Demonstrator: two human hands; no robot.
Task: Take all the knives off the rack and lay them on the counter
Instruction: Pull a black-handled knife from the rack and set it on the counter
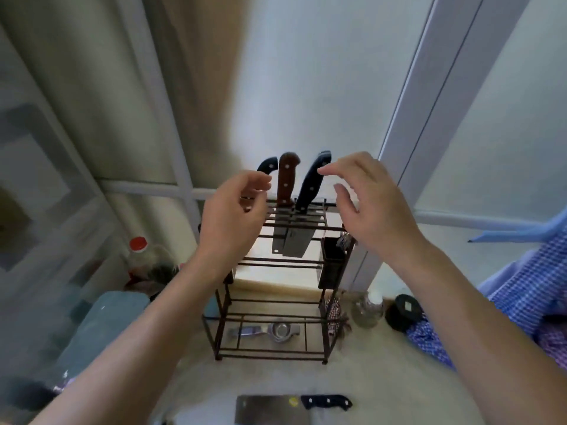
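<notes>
A dark wire rack (pixel 270 352) stands on the counter (pixel 377 381). Three knives stand in its top slots: a black-handled one (pixel 267 167) at the left, a brown-handled one (pixel 286 179) in the middle, and a black-handled one (pixel 311 184) leaning at the right. My left hand (pixel 231 216) is raised in front of the left knife, fingers curled and apart, holding nothing. My right hand (pixel 371 204) hovers just right of the leaning knife, fingers spread. A cleaver (pixel 270 409) with a black handle lies flat on the counter at the near edge.
A metal citrus squeezer (pixel 270 331) lies on the rack's bottom shelf. A black holder (pixel 333 262) hangs on the rack's right side. A red-capped bottle (pixel 144 259) stands left; a small glass bottle (pixel 368 308), a black lid (pixel 403 312) and blue checked cloth (pixel 527 296) lie right.
</notes>
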